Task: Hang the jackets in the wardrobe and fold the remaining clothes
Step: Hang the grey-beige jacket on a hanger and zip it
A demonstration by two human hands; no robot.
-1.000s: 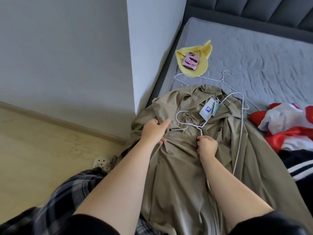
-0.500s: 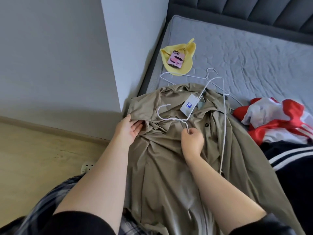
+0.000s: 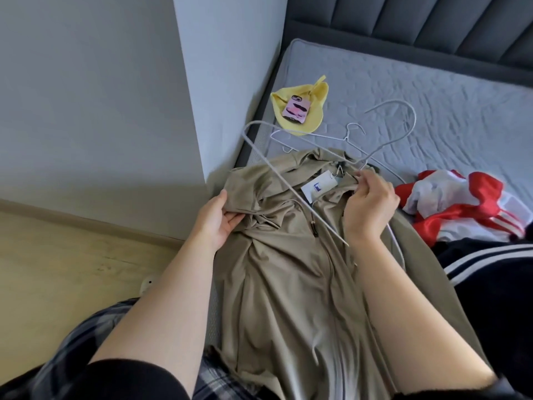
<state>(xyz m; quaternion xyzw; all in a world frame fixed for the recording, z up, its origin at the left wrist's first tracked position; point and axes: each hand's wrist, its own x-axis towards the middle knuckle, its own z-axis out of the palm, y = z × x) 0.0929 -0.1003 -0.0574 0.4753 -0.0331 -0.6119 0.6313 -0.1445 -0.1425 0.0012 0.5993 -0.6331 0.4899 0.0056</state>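
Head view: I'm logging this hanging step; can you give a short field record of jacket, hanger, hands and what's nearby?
jacket: beige zip jacket lying on the grey quilted mattress, white paper tag at collar
hanger: white wire hanger raised over the collar, not yet inside
left hand: grips jacket's shoulder fabric
right hand: holds hanger's neck
nearby: red-and-white garment, pink phone on yellow cloth

Hanging at collar of beige jacket [image 3: 288,269]: 1 white tag [image 3: 318,186], bearing small blue square logo; lettering blurring, not reading as any word.
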